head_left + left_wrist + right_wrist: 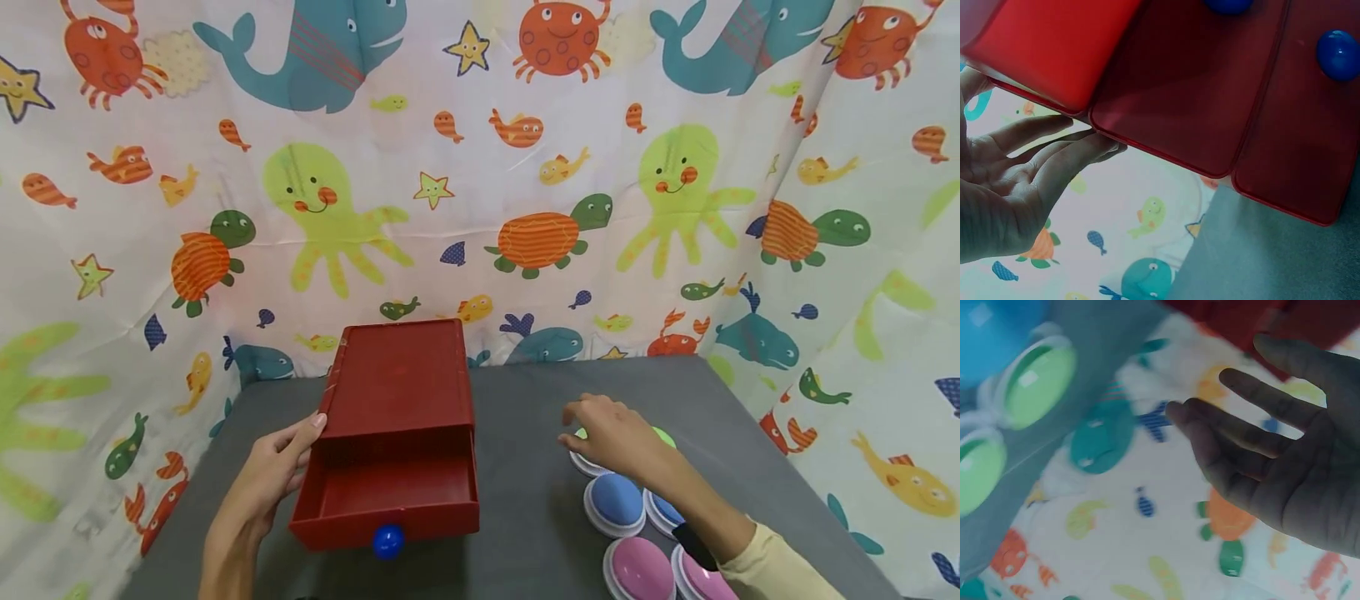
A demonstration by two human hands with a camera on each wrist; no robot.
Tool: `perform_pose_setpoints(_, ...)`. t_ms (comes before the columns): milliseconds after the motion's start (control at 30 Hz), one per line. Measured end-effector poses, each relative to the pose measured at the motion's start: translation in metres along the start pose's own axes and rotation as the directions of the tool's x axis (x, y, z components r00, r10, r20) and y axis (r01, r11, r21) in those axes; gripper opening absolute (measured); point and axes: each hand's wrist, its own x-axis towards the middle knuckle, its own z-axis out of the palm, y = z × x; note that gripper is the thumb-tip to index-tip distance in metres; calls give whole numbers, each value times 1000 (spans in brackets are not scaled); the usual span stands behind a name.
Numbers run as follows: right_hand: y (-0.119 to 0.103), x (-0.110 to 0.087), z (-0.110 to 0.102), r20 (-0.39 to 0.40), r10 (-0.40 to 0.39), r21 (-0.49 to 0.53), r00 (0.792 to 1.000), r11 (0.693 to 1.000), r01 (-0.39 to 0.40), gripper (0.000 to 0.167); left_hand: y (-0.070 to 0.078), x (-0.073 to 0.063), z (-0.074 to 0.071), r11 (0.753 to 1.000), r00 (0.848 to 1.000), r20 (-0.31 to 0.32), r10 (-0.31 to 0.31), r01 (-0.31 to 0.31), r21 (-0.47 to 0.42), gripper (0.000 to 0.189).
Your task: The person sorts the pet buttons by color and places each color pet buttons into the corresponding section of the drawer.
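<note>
A red drawer box point(401, 379) stands on the grey table with its top drawer point(431, 521) pulled out. That drawer has a round blue knob point(388, 542). More drawer fronts with blue knobs point(1339, 55) show below it in the left wrist view. My left hand point(270, 467) rests against the box's left side, thumb at the top edge and fingers fairly straight along the side. My right hand point(611, 429) hovers over the green-topped buttons point(1038, 387), holding nothing, its fingers loosely bent. It partly hides them in the head view.
Blue domed buttons point(617, 502) and pink domed buttons point(642, 569) with white bases stand in rows at the right of the table point(525, 467). The right forearm covers part of them. A curtain point(480, 200) printed with sea animals encloses the table's back and sides.
</note>
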Motion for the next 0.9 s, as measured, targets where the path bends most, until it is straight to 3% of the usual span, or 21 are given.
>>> perform_pose_setpoints(133, 31, 15, 16, 72, -18, -27, 997, 999, 20, 30, -1, -1, -3, 1000, 1000, 0, 7, -7, 4, 86)
perform_pose_setpoints(267, 53, 29, 32, 142, 13, -57, 990, 998, -5, 38, -1, 1, -1, 1000, 1000, 0, -8, 8, 22, 89)
perform_pose_setpoints(433, 75, 41, 57, 158, 64, -126, 985, 991, -44, 52, -2, 1, 2, 1000, 1000, -8, -5, 5, 17, 88)
perform_pose_setpoints(600, 82, 44, 72, 169, 87, -113, 982, 991, -68, 62, -2, 0, 1, 1000, 999, -27, -18, 18, 4, 89)
perform_pose_setpoints(900, 76, 38, 75, 186, 100, -19, 978, 995, -98, 57, 1, 1, 1, 999, 998, -49, -25, 23, -36, 85)
